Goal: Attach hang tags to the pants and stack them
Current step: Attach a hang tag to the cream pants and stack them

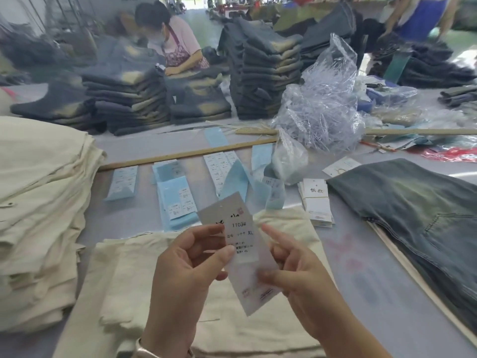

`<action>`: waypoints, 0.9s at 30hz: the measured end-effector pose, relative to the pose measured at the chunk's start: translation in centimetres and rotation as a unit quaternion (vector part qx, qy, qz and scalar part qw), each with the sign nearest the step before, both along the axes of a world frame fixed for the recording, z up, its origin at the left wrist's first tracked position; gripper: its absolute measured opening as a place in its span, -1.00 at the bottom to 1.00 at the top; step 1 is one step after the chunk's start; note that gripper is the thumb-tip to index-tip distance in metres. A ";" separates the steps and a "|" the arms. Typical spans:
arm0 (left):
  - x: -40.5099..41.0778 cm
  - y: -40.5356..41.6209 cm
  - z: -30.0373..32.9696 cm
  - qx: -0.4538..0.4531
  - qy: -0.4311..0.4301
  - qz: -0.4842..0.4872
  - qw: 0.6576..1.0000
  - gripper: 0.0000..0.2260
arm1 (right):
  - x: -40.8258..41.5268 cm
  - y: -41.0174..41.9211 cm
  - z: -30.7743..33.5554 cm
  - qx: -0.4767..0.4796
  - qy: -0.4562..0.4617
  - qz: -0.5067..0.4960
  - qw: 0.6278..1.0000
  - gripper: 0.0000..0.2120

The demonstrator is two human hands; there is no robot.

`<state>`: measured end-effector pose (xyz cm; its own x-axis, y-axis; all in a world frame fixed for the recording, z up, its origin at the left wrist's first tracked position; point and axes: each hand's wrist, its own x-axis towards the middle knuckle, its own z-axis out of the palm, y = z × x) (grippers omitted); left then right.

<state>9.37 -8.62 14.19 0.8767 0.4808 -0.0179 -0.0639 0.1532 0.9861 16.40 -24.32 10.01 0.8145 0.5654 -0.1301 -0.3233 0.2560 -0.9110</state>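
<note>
From the head camera, both hands hold a hang tag [241, 244] up above cream pants [206, 293] spread on the desk [374, 267]. The left hand [185, 264] pinches the tag's left edge between thumb and fingers; the right hand [291, 272] grips its right edge with the thumb, forefinger pointing up. A stack of cream pants [38, 215] sits to the left, a pile of tags [316, 202] lies beyond, and jeans [418, 218] lie to the right.

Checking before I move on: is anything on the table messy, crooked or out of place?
Yes: two blue backing strips curl up loose among the flat label sheets, and the clear plastic bag lies crumpled open beside them.
</note>
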 end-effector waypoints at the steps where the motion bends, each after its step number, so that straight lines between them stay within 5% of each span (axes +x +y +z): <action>1: -0.3 0.0 0.0 0.003 0.004 -0.001 1.000 -0.75 | -0.6 0.2 0.2 -0.011 0.011 0.023 1.000 -0.41; 5: -0.9 0.2 -0.3 0.008 0.017 -0.001 1.000 -0.74 | -2.3 1.0 0.7 -0.086 0.017 -0.009 0.996 -0.83; 10: -1.2 0.0 0.0 -0.007 0.013 0.023 1.000 -0.87 | -2.9 1.7 1.4 -0.069 -0.010 -0.075 0.995 -0.75; 27: 0.3 -0.8 0.6 -0.002 -0.014 0.032 0.999 -0.91 | -2.8 1.8 1.9 -0.005 -0.071 -0.044 0.996 -0.64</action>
